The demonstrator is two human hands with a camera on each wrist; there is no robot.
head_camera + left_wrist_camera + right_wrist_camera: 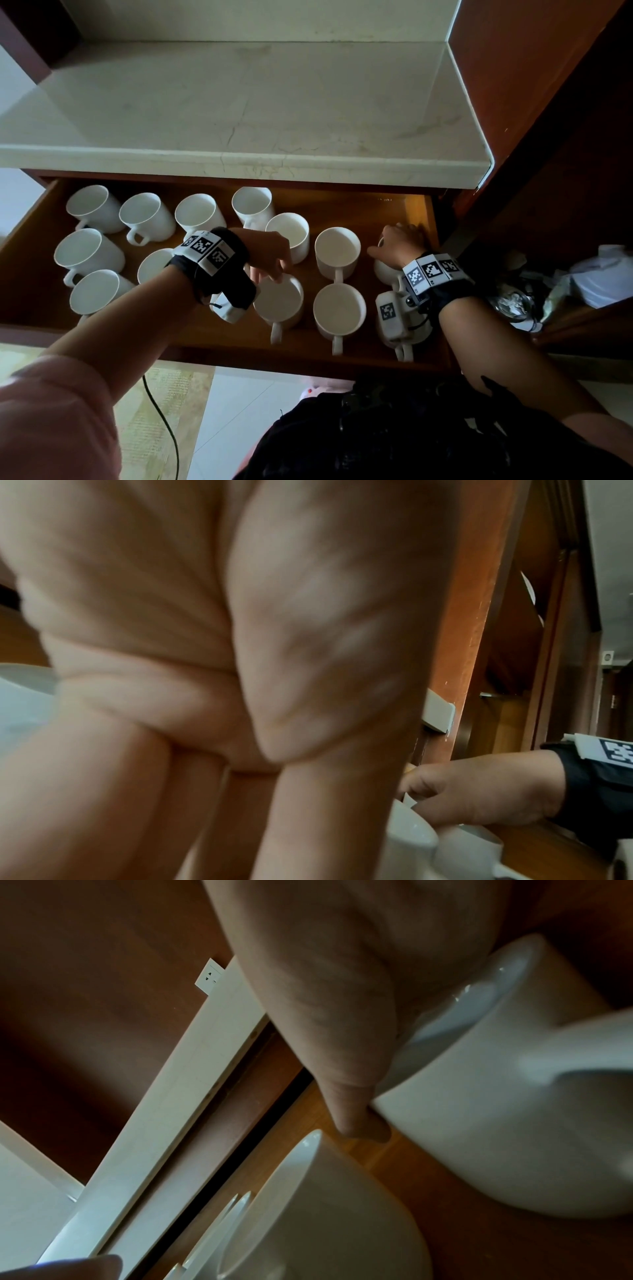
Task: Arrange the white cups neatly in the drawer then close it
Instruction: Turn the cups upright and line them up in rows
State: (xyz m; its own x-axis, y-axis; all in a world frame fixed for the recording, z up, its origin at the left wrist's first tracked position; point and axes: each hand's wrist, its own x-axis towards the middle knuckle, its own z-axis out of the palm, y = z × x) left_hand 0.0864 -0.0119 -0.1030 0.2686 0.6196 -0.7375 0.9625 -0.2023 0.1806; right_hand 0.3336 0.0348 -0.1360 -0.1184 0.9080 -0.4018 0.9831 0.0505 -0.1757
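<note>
Head view: open drawer (30, 274) mid-frame, cups (337, 251) inside; left hand (270, 253) fingers touch a cup rim (279, 301), grip unclear; right wrist view alone shows right hand (325, 988) pinching far-right cup (479, 1096); that cup mostly hidden overhead.

The open wooden drawer (34, 274) carries white cups (337, 253), all upright on its floor. Those toward the left wall stand loosely, handles turned various ways; those toward the right wall stand in straighter rows, handles toward the front edge. Above the drawer's back edge runs a pale stone worktop (239, 102).
</note>
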